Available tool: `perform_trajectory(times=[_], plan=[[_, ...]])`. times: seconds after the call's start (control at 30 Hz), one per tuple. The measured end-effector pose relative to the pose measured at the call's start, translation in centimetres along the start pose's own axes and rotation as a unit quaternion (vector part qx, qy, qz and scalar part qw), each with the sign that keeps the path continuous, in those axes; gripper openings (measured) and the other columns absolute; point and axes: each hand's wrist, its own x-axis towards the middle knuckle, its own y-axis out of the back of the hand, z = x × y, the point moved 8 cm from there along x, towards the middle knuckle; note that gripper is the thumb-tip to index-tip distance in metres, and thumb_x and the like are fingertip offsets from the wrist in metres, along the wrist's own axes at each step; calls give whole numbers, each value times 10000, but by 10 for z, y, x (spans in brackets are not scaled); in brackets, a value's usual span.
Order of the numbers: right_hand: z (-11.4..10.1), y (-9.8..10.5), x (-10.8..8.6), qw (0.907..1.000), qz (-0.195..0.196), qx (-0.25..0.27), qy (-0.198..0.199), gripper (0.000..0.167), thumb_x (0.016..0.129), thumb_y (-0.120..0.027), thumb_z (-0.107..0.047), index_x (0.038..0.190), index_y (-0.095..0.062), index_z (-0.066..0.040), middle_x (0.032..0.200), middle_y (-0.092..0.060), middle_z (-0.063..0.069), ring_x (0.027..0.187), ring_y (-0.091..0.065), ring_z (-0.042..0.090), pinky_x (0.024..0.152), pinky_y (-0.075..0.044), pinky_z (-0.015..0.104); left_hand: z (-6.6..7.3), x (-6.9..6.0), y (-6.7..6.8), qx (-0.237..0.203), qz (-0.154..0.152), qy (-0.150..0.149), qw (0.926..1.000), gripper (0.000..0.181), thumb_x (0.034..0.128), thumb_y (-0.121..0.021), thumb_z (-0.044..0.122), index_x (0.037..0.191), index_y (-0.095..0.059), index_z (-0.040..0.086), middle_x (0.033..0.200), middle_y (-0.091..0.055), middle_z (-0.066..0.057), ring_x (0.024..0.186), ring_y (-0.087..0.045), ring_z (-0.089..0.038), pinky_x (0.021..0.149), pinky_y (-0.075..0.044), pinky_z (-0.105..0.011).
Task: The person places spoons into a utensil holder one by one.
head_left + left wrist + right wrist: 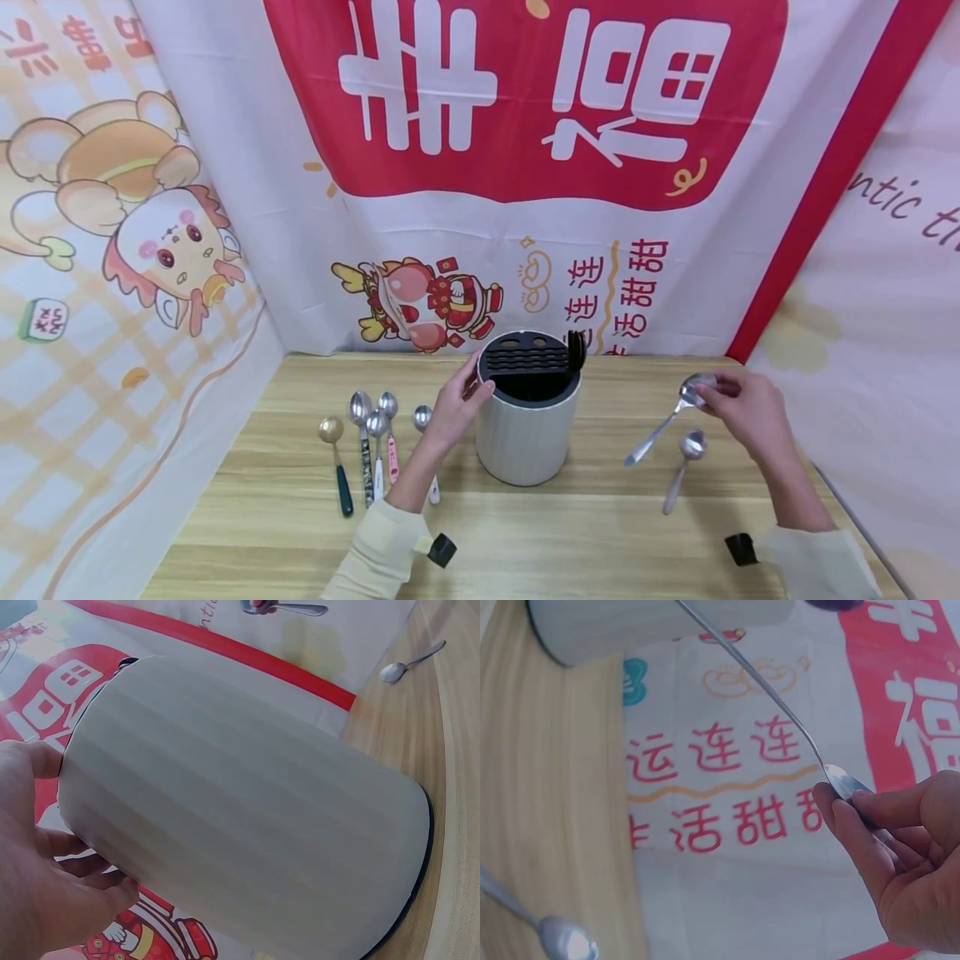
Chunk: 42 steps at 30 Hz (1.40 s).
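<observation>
A whitish ribbed utensil holder (523,442) with a slotted black top stands on the table. My left hand (452,408) grips it at the upper left edge; in the left wrist view the fingers (64,844) lie around its top end. To the right, my right hand (750,410) pinches a metal spoon (660,435) by its bowl, the handle slanting down toward the holder. In the right wrist view that spoon's handle (742,664) points away from the hand. A second metal spoon (684,469) lies on the table below it.
Left of the holder lie several spoons, among them one with a dark green handle (342,487), one with a pink handle (392,458) and one partly behind my left arm (422,418). A printed cloth (420,225) hangs behind the wooden table (562,542).
</observation>
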Motion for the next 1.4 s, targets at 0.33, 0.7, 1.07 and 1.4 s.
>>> perform_trajectory(times=[0.33, 0.7, 1.07, 1.4], plan=[[-29, 4, 0, 9999, 158, -6, 28, 331, 945, -680, -144, 1178, -658, 90, 1039, -703, 309, 703, -634, -111, 637, -587, 135, 32, -15, 0, 133, -184, 51, 9997, 613, 1039, -504, 205, 1573, -241, 55, 1624, -285, -189, 1478, -346, -357, 1189, -347, -455], [-53, 3, 1, 9993, 312, 207, 38, 346, 958, -665, -189, 1219, -663, 38, 1065, -697, 278, 722, -633, -115, 665, -577, 114, -3, 4, -3, 14, 49, -348, 9994, 604, 1025, -532, 186, 1564, -288, 65, 1605, -324, -191, 1467, -355, -353, 1196, -328, -483], [-89, -3, 4, 9978, 520, 224, 354, 292, 950, -677, -209, 1157, -707, -5, 1034, -735, 217, 726, -636, -102, 669, -561, 90, -3, 2, -2, 11, 87, -327, 9994, 603, 1040, -515, 250, 1576, -275, 110, 1630, -296, -148, 1485, -338, -318, 1208, -319, -469], [-117, -7, 5, 9940, 813, 175, 708, 275, 942, -686, -193, 1159, -717, -26, 1045, -748, 183, 798, -688, 15, 678, -542, 62, -10, 3, -4, -26, 51, -92, 9999, 614, 1045, -495, 334, 1587, -241, 195, 1655, -255, -62, 1508, -304, -265, 1214, -312, -424]])
